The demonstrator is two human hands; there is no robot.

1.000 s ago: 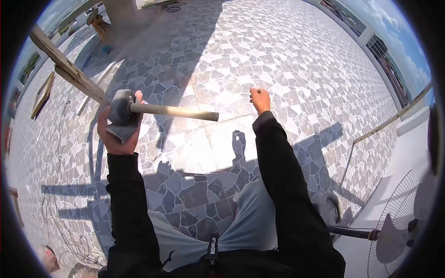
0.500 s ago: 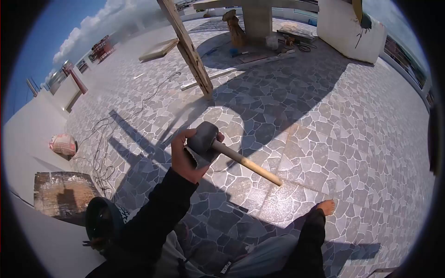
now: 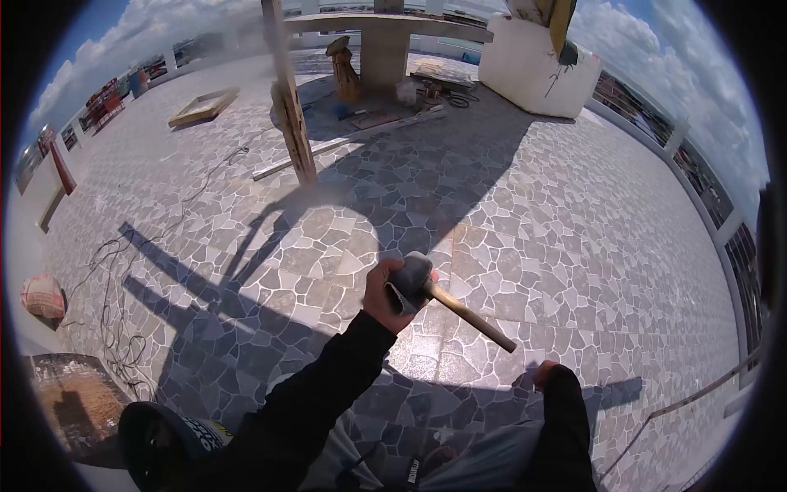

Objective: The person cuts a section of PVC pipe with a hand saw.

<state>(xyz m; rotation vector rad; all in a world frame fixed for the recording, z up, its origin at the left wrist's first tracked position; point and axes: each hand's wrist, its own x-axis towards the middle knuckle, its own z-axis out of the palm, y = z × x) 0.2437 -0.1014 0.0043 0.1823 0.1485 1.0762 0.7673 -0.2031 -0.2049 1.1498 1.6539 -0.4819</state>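
Observation:
My left hand [image 3: 385, 302] is closed around the head of a rubber mallet [image 3: 414, 275], in the middle of the view. The mallet's black head points up, and its wooden handle slants down to the right, free of any grip. A ragged grey edge shows under the head, between my fingers and palm. Lower right, my right hand [image 3: 543, 375] hangs low over the patterned stone-look floor tiles [image 3: 459, 353], a short way from the handle's end. Most of its fingers are hidden by the angle and the dark sleeve.
A black bucket [image 3: 152, 447] and a worn board [image 3: 70, 402] are at lower left, with a sack [image 3: 43, 297] behind them. Loose cable [image 3: 123, 344] lies on the floor. A wooden post [image 3: 291, 123] rises ahead. Tools lie near a concrete pillar [image 3: 384, 57].
The camera view has swung right. My left hand, still holding the mallet, now appears further right and lower. My right hand has shifted slightly left and looks more drawn in.

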